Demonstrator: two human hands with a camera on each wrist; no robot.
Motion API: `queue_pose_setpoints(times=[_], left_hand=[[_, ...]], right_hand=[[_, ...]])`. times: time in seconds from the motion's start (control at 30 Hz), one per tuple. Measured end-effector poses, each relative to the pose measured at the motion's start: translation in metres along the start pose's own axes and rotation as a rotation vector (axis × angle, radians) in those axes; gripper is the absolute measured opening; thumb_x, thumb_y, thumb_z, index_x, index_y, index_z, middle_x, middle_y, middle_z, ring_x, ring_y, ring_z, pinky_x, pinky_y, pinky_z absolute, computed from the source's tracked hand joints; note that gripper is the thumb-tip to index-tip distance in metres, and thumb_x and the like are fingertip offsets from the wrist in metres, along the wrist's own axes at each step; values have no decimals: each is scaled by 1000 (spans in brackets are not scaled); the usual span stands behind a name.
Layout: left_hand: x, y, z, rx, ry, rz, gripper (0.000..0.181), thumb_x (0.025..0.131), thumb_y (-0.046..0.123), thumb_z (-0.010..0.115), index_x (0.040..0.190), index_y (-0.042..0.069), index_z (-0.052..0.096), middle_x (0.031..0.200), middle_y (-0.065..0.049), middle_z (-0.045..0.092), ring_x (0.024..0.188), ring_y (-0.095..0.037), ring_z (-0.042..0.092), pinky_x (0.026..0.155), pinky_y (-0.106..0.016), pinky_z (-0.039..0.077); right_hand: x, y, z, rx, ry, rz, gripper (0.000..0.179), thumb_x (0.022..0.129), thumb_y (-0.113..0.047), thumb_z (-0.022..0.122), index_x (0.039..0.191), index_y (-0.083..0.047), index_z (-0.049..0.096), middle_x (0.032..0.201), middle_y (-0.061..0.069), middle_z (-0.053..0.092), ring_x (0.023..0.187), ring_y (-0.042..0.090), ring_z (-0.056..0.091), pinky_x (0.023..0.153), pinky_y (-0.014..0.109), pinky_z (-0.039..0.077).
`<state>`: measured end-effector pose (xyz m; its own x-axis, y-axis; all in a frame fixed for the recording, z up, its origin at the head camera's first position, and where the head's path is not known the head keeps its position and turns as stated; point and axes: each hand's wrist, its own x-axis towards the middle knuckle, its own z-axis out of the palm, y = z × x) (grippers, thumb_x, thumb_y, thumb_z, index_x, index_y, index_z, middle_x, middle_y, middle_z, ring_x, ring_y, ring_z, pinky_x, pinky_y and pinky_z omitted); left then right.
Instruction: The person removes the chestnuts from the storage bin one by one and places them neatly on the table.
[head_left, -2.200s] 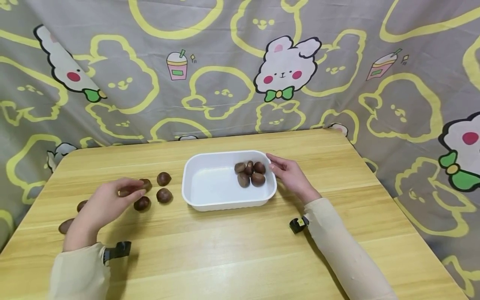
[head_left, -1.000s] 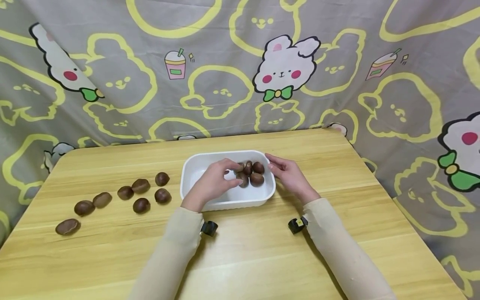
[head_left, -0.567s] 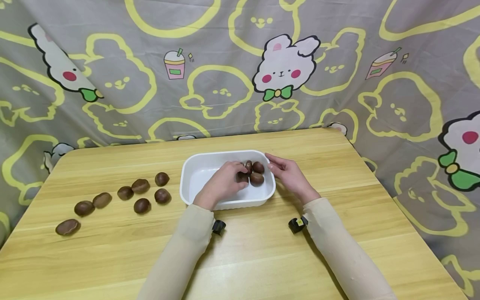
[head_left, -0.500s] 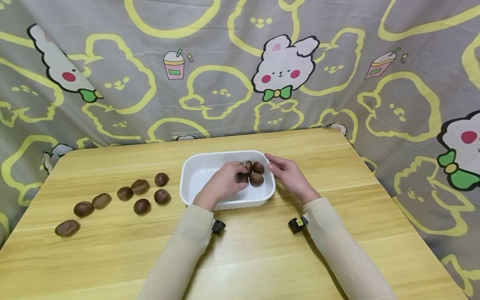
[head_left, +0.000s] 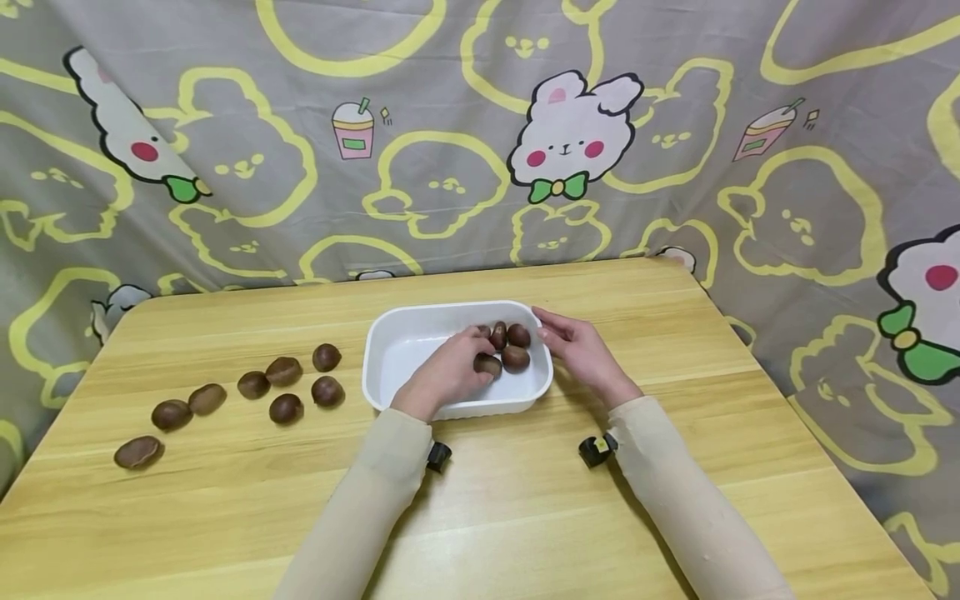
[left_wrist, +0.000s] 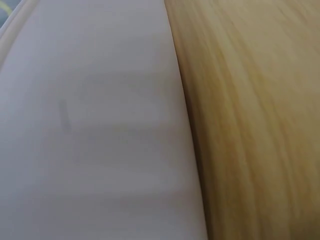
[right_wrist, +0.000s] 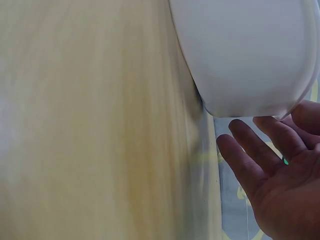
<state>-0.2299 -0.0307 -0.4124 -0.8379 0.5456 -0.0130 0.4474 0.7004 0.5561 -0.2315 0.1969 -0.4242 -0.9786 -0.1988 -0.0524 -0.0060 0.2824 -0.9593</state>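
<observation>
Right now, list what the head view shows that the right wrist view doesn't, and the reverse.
Head view only: the left hand, and the chestnuts in the white box and on the table.
Right wrist view only: the palm side of the right hand.
Both: the right hand itself, the white box, the table and the patterned curtain.

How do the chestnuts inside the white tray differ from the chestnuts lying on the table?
The tray chestnuts cluster at the right end of the tray; the table chestnuts lie more scattered on the table. The left hand partly covers the tray chestnuts; the table chestnuts are fully visible. Both groups are brown and rounded.
</observation>
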Motion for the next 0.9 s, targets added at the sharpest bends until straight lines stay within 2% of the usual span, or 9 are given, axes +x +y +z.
queue_pose_setpoints(times=[0.27,0.47,0.6,0.73,0.9], left_hand=[[0,-1,1,-34,-31,-58,28,83,12,79,108,5,68,104,-6,66,99,-22,60,93,-34,47],[0,0,0,-21,-60,-44,27,82,14,81,105,5,68,100,-6,65,96,-21,59,90,-35,48],[-1,2,-2,-21,-72,-57,26,82,16,81,101,5,68,95,-3,64,91,-20,59,86,-34,48],[-5,2,-6,-50,-47,-53,22,81,17,81,96,7,68,91,-1,63,86,-18,58,83,-32,48],[-10,1,-15,-114,11,-9,23,81,16,82,97,6,70,93,-2,62,87,-18,58,84,-31,48]], right_hand=[[0,1,0,-5,-1,-5,45,102,-14,55,145,-5,46,140,17,51,126,27,52,96,32,47],[-1,0,0,-21,4,-7,45,102,-14,55,146,-7,46,140,16,51,126,26,52,99,32,45],[0,0,-1,-33,5,0,45,102,-14,56,145,-8,47,139,15,53,125,25,52,99,32,45],[1,0,0,-35,3,0,44,102,-14,56,145,-8,48,140,14,52,125,24,53,99,33,45],[2,1,-1,-36,9,1,44,102,-14,56,145,-8,48,140,14,52,126,24,52,99,32,45]])
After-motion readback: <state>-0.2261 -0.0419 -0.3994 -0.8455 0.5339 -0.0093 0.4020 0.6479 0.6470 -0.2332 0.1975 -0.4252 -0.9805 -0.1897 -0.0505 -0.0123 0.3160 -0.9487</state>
